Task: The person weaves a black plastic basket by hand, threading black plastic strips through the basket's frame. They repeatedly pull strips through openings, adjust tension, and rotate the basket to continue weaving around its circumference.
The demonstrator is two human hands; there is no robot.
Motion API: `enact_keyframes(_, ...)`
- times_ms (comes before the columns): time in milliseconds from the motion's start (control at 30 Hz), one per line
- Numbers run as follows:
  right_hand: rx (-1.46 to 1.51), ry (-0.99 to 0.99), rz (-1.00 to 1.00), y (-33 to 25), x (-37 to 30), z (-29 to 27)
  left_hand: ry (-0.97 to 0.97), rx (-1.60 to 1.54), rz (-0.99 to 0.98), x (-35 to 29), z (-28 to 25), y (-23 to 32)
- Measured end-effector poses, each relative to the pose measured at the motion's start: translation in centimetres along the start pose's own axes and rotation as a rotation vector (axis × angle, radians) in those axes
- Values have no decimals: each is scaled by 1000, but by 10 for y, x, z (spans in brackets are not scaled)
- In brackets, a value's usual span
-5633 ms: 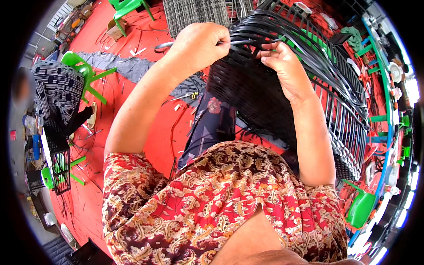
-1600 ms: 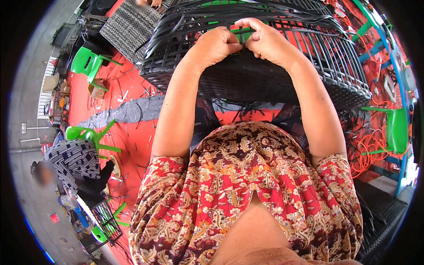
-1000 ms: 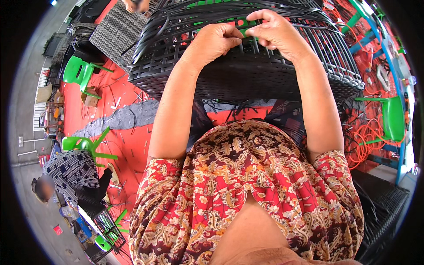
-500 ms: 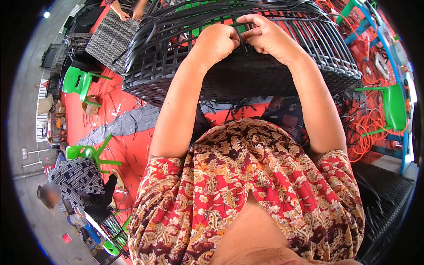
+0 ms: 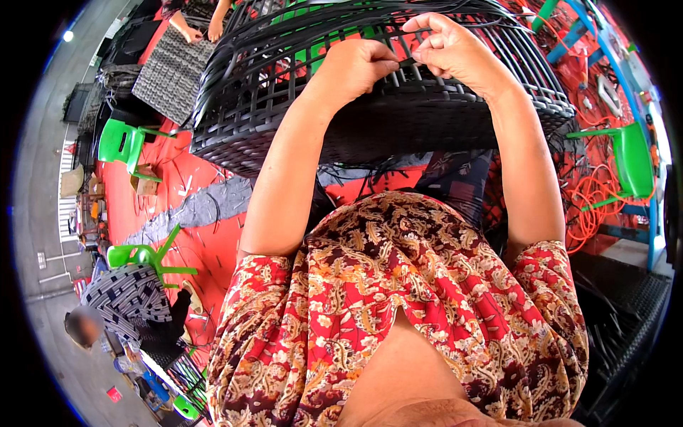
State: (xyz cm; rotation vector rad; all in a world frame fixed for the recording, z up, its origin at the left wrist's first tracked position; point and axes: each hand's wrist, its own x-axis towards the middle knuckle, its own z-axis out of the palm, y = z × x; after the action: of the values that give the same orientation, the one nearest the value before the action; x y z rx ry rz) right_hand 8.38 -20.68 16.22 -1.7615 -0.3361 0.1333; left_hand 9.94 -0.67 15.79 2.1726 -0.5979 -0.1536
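Observation:
In front of me lies a large black wicker piece [image 5: 238, 135], its side tightly woven and its top an open lattice of flat strips. Loose black strips [image 5: 284, 44] spread over its upper left. My left hand [image 5: 350, 70] is over the near edge of the lattice, thumb and forefinger pinched on a thin black strip, little of which shows. Close by on the right, my right hand [image 5: 459, 58] has its forefinger raised and its other fingers bent toward the thumb. What these fingertips hold is too small to make out.
Another person's hands [image 5: 191, 34] touch a grey woven panel [image 5: 165, 84] at upper left. Green chairs [image 5: 117, 146] stand on the red floor, with someone bent over [image 5: 131, 295] at lower left. An orange hose [image 5: 594, 213] lies coiled right, near a blue frame [image 5: 644, 128].
My hands have drawn slightly apart, the right one going up and right. My left fingers now point rightward in a pinch. The wicker piece sits slightly further left and higher in view.

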Motion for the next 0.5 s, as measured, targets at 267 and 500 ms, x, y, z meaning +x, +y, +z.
enact_keyframes(267, -202, 105, 51, 18, 11, 7, 142, 50, -38, 10, 6, -6)
enact_keyframes(500, 326, 99, 133, 22, 7, 3, 95, 273, -67, 12, 9, 1)
